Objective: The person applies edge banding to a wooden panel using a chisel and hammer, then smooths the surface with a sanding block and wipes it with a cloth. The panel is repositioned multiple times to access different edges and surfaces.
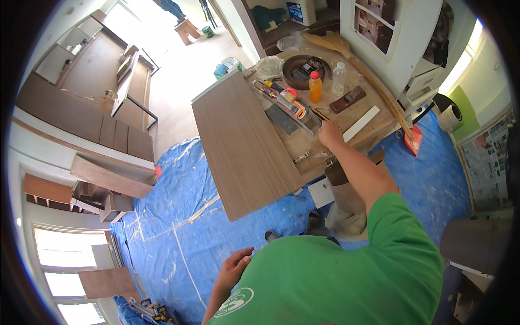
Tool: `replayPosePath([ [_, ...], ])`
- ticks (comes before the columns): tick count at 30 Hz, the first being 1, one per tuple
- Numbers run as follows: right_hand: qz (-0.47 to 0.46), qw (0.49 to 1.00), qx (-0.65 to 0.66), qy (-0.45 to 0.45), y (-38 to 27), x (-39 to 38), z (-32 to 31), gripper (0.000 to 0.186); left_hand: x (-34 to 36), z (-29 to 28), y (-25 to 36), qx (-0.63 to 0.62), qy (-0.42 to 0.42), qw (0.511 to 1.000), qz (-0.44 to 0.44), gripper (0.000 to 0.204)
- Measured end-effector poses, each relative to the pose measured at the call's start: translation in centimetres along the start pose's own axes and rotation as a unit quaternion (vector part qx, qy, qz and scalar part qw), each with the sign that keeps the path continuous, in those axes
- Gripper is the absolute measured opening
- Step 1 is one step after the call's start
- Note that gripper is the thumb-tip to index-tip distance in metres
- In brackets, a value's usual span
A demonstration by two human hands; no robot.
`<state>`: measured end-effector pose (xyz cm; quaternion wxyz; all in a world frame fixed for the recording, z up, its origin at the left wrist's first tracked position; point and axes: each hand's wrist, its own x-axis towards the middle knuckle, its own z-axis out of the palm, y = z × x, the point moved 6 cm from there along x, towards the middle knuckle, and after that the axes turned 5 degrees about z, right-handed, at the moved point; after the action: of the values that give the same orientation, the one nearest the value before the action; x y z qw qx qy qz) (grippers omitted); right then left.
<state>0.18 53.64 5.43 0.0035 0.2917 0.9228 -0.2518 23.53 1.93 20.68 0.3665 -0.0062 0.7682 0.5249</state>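
My right hand (329, 134) reaches over the worktable (310, 150) with its fingers closed. What they hold is hidden; a thin dark stick-like tool (319, 115) lies right by the fingertips. Beside them are a white strip (362, 124), a dark flat slab (281, 119) and an orange-and-grey hand tool (297, 108). A large wood-grain panel (244, 146) rests on the table's left part, overhanging its near edge. My left hand (236, 265) hangs beside my body, loosely open, holding nothing visible.
An orange bottle (315, 88), a clear bottle (339, 79), a wooden hand plane (348, 99) and a round brown tray (295, 80) with a phone stand farther back. A broom (374, 76) lies along the right edge. Blue sheeting (179, 216) covers the floor.
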Motion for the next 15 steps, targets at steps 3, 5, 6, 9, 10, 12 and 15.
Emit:
replayPosePath([
  [3, -0.034, 0.999, -0.006, 0.034, 0.4, 0.1, 0.6, 0.024, -0.3, 0.0, 1.6, 0.029, -0.004, 0.999, 0.035, 0.048],
  [5, -0.022, 0.999, -0.015, 0.029, 0.8, 0.2, 0.9, 0.025, -0.6, 0.1, 3.0, 0.035, -0.018, 0.995, 0.091, 0.048],
  [6, -0.017, 0.999, -0.019, 0.026, 0.9, 0.1, 0.9, 0.025, -0.7, 0.2, 3.5, 0.038, -0.025, 0.992, 0.119, 0.048],
  [9, -0.014, 0.998, -0.043, 0.036, 0.7, -0.1, 0.6, 0.028, -0.4, -0.2, 0.5, -0.011, -0.036, 0.997, 0.062, 0.049],
  [10, -0.026, 0.997, -0.039, 0.069, 0.5, -0.5, 0.0, 0.028, -0.2, -0.5, -0.3, 0.063, -0.016, 0.997, 0.035, 0.050],
  [12, -0.050, 0.990, -0.029, 0.131, -0.5, -2.2, -1.2, 0.026, -0.1, -1.6, -1.3, 0.210, 0.029, 0.977, -0.023, 0.050],
  [15, -0.174, 0.954, 0.104, 0.219, -1.5, -6.9, -3.4, 0.017, 0.3, -0.9, 0.3, 0.163, -0.005, 0.987, -0.002, 0.052],
])
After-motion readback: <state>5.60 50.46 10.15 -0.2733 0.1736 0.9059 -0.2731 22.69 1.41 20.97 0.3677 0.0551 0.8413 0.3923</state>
